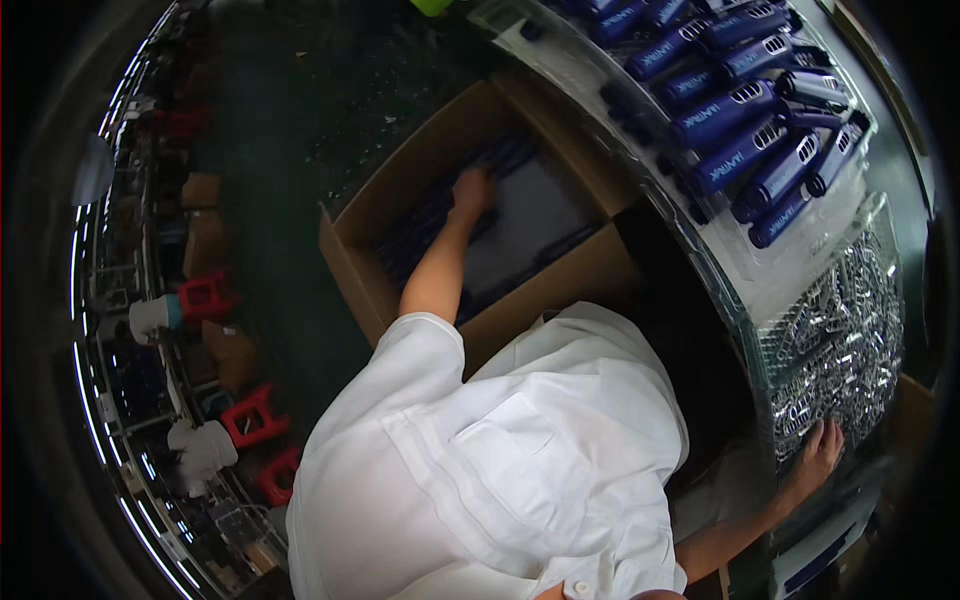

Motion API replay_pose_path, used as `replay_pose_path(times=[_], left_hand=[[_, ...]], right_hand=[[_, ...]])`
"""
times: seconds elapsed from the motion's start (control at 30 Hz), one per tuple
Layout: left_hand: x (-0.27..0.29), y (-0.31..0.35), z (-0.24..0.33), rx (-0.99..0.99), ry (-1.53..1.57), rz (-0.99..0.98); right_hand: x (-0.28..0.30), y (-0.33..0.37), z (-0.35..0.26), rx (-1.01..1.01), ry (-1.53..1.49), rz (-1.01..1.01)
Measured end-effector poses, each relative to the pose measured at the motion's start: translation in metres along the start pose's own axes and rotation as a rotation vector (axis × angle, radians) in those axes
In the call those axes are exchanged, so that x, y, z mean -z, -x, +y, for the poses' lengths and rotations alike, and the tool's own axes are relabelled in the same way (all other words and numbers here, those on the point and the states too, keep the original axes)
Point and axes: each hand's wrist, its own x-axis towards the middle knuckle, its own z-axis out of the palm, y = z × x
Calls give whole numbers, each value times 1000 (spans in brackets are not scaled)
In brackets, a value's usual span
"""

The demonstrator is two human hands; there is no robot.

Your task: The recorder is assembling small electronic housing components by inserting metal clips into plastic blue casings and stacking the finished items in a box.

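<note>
You are leaning over an open cardboard box [560,290] on a workshop floor, your left arm extending down between its walls. Your left hand [474,190] is hovering inside the box, over or among dark blue pieces [405,240] that are lying within it; blur is hiding the fingers, so whether they are gripping anything, you cannot tell from here. A flat greyish surface [540,205] is showing inside the box, just to the right of that hand.

To the right of the box, a clear plastic tray [745,255] is holding a loose heap of blue barrels [728,115], several of them bearing pale lettering. Farther right of the box and closer to your body, a second tray [775,345] is brimming with small shiny metal pieces [850,320]. Your right hand [820,452] is resting at this tray's near edge, well apart from the box, its fingers lying slightly bent against the metal pieces; whether they are pinching one, you cannot tell.

You are wearing a white shirt [520,430], which is covering the space just on your side of the box. Well to the left of the box, red stools [250,415] are standing in a row, and beyond the box's far side a bright green object [432,5] is peeking in.
</note>
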Motion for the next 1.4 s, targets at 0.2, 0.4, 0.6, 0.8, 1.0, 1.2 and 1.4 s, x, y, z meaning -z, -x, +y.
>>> replay_pose_path(times=[0.2,0.4,0.6,0.8,1.0,1.2,1.4], left_hand=[[-60,-19,-87,-147,-574,82],[-42,-23,-34,-76,-399,-16],[19,17,-4,-18,176,120],[150,105,104,281,1304,295],[230,176,282,-326,1785,-304],[201,219,402,-966,1115,-620],[185,239,412,-891,1138,-841]], right_hand=[[-18,-26,-47,-141,-301,97],[0,-7,-51,-397,-617,248],[11,5,-43,-585,-1058,246],[2,16,-40,-420,-829,407],[61,48,-137,-25,-579,277],[69,66,-211,319,-655,89],[45,87,-197,186,-881,206]])
